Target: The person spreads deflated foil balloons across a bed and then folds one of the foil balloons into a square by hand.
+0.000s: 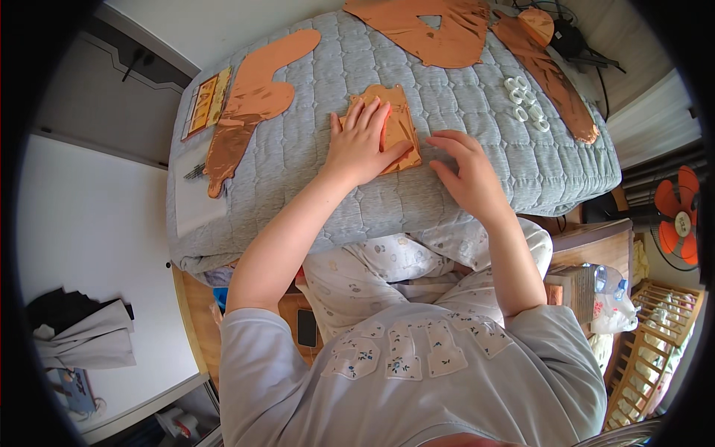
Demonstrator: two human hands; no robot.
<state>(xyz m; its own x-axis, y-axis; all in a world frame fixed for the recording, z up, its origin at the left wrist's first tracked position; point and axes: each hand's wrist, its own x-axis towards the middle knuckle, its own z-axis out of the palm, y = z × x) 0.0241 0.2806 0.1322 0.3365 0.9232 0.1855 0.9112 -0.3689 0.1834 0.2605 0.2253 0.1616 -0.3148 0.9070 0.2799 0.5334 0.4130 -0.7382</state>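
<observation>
A copper-coloured foil balloon (400, 112), folded into a flat packet, lies on the grey quilted mattress (298, 179) in front of me. My left hand (363, 143) rests flat on it, fingers stretched and thumb out to the right. Just right of the packet hovers or rests my right hand (469, 171), its fingers slightly curled and apart, holding nothing. Flat, uninflated foil balloons lie around: a curved one (257, 89) at the left, a wide one (439, 33) with a triangular hole at the back, and a long one (547, 82) at the right.
Several small white rings (530, 104) lie on the mattress's right side. A printed packet (206, 104) and a clear plastic sleeve (197, 197) lie at its left edge. An orange-bladed fan (679, 216) and a wooden crib (648, 343) stand right; a phone (307, 328) lies below.
</observation>
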